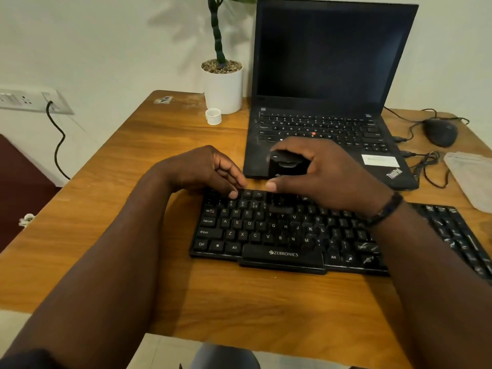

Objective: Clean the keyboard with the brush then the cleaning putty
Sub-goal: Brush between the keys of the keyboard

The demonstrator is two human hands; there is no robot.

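Black brush (287, 163) is gripped from above by the right hand (324, 174), fingers curled round its blocky body, over the keyboard (279, 233) top row at mid-desk (133, 209). Judged light & rigid w/ soft bristles underneath, so it's best held by the body. Left hand (205, 171), fingers bent, fingertips pressed on the keyboard's top-left edge, nothing pinched. Keycaps prob. loose-ish, so light strokes are advised. Putty can't be picked out.

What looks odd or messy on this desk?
The keyboard has whitish dust and smudges on its right-hand keys. A small white cap sits loose beside the plant pot.
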